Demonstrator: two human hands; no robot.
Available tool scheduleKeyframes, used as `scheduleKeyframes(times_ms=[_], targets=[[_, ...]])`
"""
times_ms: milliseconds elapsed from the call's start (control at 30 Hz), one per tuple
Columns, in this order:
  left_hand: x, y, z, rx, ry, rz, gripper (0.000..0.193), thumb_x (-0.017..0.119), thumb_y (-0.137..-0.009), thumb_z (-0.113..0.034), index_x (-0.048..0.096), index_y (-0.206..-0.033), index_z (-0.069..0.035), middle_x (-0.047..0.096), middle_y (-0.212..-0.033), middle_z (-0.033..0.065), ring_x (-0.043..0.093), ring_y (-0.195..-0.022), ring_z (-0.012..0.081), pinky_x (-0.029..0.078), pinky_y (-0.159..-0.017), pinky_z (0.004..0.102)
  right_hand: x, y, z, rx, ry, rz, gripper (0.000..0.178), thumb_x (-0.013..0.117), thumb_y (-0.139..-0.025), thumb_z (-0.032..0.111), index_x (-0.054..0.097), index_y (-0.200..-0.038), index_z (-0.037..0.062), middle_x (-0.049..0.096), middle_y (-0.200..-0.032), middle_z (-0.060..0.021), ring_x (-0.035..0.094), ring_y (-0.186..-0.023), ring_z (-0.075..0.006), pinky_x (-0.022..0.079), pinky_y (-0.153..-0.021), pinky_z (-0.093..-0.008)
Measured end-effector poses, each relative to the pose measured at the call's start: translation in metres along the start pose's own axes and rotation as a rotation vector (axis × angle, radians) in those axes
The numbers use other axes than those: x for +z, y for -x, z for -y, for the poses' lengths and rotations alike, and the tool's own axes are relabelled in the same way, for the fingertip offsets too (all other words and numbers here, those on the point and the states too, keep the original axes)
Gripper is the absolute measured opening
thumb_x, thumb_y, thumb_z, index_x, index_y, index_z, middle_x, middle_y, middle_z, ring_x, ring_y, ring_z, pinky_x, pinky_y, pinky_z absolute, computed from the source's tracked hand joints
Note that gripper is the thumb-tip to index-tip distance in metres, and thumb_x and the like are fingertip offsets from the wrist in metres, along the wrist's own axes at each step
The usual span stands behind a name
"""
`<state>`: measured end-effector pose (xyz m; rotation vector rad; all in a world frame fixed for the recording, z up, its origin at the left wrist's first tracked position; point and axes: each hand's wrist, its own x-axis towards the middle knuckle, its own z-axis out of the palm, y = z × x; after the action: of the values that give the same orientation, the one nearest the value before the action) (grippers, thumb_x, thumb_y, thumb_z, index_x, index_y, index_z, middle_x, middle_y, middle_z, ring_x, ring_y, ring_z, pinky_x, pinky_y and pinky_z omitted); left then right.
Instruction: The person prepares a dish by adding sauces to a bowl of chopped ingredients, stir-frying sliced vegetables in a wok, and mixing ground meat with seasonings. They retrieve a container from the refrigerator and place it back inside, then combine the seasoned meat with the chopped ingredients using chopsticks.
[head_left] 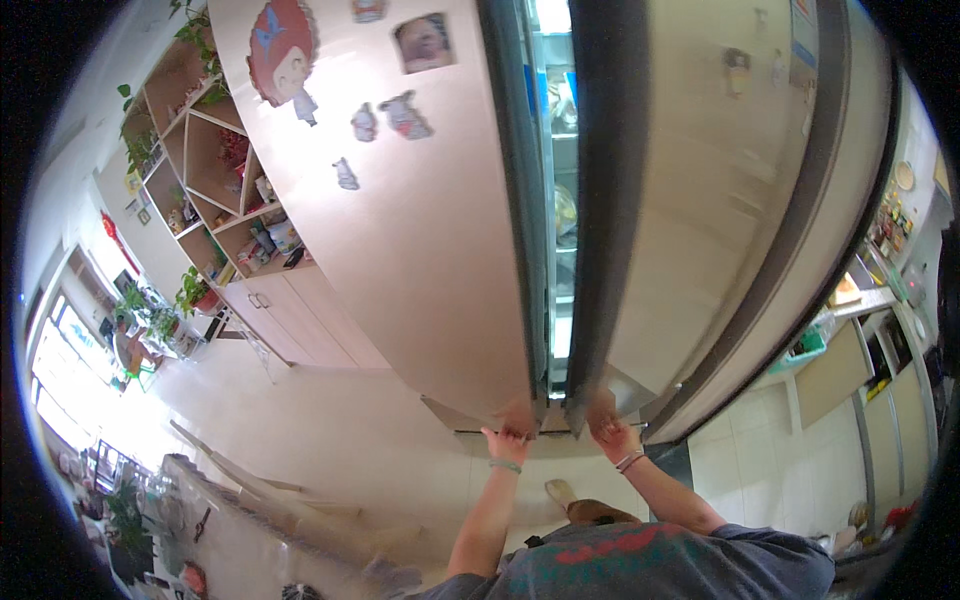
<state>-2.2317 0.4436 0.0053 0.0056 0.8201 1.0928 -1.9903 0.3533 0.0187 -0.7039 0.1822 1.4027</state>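
A double-door refrigerator stands in front of me, its left door (400, 230) and right door (690, 210) parted by a narrow gap. Lit shelves (563, 200) with food on them show through that gap. My left hand (511, 440) is at the low inner edge of the left door, fingers curled round it and thumb out to the side. At the matching edge of the right door is my right hand (615, 438), its fingers bent onto it. Both hands are partly blurred and mirrored in the glossy doors. Each wrist wears a bracelet.
Several magnets (404, 115) sit on the left door. A wooden shelf unit (215, 170) with plants and small items stands at the left. A kitchen counter (865, 300) with a green basket (808, 345) is beyond a door frame at the right. My foot (561, 492) is on the pale floor.
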Motion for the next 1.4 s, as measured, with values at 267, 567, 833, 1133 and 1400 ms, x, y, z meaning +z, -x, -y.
scheduleKeyframes(times_ms=[267,567,833,1133,1400], targets=[[-0.131,0.108,-0.055,0.226,-0.204,0.043,0.065,0.035,-0.093,-0.065,0.035,-0.143,-0.024,0.040,-0.142,0.0050,0.040,-0.128,0.0251,0.033,-0.105,0.0495,-0.144,0.107,0.050,-0.219,0.045,-0.168,0.024,0.048,-0.091,0.028,0.058,-0.108,0.0143,0.060,-0.092,-0.0032,0.059,-0.093,-0.0241,0.046,-0.089,-0.0431],[-0.163,0.151,-0.163,0.568,-0.259,-0.111,0.082,0.045,-0.089,-0.067,0.026,-0.149,-0.014,0.035,-0.149,0.0100,0.041,-0.131,0.0302,0.037,-0.107,0.0455,-0.233,0.146,0.162,-0.585,0.157,-0.341,0.046,0.039,-0.098,0.049,0.061,-0.110,0.0098,0.066,-0.101,-0.0048,0.064,-0.089,-0.0224,0.053,-0.075,-0.0365],[-0.076,0.150,-0.141,0.831,-0.480,-0.248,0.075,0.048,-0.091,-0.061,0.035,-0.145,-0.011,0.043,-0.144,0.0111,0.047,-0.127,0.0287,0.040,-0.105,0.0428,-0.236,0.141,0.236,-0.521,0.458,-0.496,0.045,0.049,-0.088,0.046,0.060,-0.098,0.0030,0.062,-0.091,-0.0115,0.063,-0.076,-0.0243,0.055,-0.068,-0.0406],[0.098,0.124,0.163,0.503,-0.824,-0.013,0.069,0.048,-0.093,-0.057,0.038,-0.142,-0.009,0.045,-0.141,0.0111,0.048,-0.125,0.0275,0.040,-0.105,0.0418,-0.208,0.183,0.270,-0.164,0.876,-0.247,0.057,0.043,-0.097,0.054,0.063,-0.116,0.0037,0.071,-0.085,-0.0089,0.068,-0.072,-0.0201,0.055,-0.065,-0.0325],[0.193,0.131,0.395,0.085,-1.039,0.184,0.064,0.049,-0.094,-0.053,0.042,-0.140,-0.008,0.048,-0.139,0.0112,0.050,-0.124,0.0263,0.040,-0.104,0.0409,-0.363,0.232,0.452,-0.380,1.580,-0.772,0.041,0.053,-0.071,0.008,0.072,-0.107,0.0173,0.069,-0.072,-0.0104,0.068,-0.068,-0.0205,0.055,-0.070,-0.0339]])
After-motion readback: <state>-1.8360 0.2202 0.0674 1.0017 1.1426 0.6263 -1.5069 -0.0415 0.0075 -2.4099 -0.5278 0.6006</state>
